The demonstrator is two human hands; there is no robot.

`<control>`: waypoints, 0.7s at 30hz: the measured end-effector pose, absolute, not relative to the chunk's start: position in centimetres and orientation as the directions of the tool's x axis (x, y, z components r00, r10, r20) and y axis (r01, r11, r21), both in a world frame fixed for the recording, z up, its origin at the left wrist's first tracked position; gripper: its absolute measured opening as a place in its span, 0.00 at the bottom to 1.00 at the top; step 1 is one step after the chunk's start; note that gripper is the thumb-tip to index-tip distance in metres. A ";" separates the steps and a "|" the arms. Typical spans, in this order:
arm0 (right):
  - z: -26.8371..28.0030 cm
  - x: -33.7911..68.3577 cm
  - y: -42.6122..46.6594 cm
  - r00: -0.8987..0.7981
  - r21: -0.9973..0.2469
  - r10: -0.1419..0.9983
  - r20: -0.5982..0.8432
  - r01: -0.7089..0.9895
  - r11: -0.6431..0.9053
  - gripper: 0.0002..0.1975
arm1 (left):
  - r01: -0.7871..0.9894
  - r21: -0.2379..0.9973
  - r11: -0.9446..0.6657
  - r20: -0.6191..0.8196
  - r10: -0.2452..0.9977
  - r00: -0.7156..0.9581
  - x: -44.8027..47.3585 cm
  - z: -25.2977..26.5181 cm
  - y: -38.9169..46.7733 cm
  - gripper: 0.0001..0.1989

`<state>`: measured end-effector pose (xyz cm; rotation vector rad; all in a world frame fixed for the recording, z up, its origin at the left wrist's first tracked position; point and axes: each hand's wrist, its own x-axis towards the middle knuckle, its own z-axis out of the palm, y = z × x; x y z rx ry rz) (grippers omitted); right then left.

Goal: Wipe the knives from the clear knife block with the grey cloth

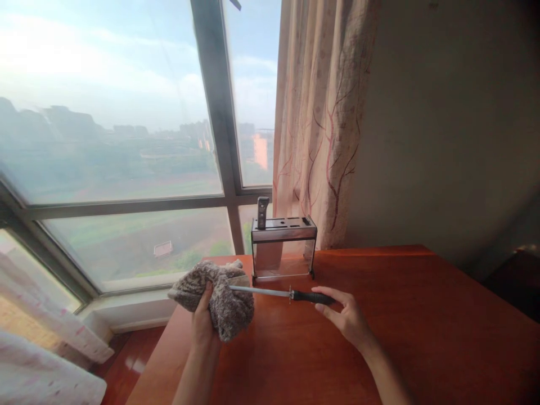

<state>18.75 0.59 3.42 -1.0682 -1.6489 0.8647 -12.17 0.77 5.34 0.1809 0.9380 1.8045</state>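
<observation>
A fluffy grey-brown cloth (236, 315) is bunched in my left hand (205, 320), the thumb pressed on top of it. Out of its folds comes the metal rod of a honing steel (270, 291); the rod's far end is hidden in the cloth. My right hand (346, 315) holds the end of the steel's black ribbed handle between thumb and fingers. The steel lies roughly level above the table, pointing left. Just beyond it stands a knife block (284, 233) with clear sides and a slotted top, one dark-handled knife (262, 214) upright in its left slot.
The reddish-brown wooden table (400, 315) spreads beneath both hands. Behind it are a large window (126, 205) with a grey frame and a patterned curtain (320, 124). Another light curtain (46, 360) hangs at the lower left, and a plain wall (434, 112) rises at the right.
</observation>
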 end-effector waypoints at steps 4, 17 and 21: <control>3.6 18.8 0.4 -0.150 -0.934 0.951 0.271 0.197 0.297 0.17 | -0.813 0.572 -0.110 -0.286 0.902 -0.323 -11.5 5.6 0.5 0.17; 3.7 16.9 -0.1 -0.243 -0.972 0.945 0.218 0.032 0.233 0.17 | -0.841 0.532 -0.096 -0.265 0.925 -0.273 -10.4 6.1 -0.2 0.16; 3.0 15.9 -0.2 -0.281 -0.972 0.936 0.214 0.030 0.231 0.17 | -0.826 0.560 -0.063 -0.276 0.926 -0.257 -9.0 5.8 -0.4 0.13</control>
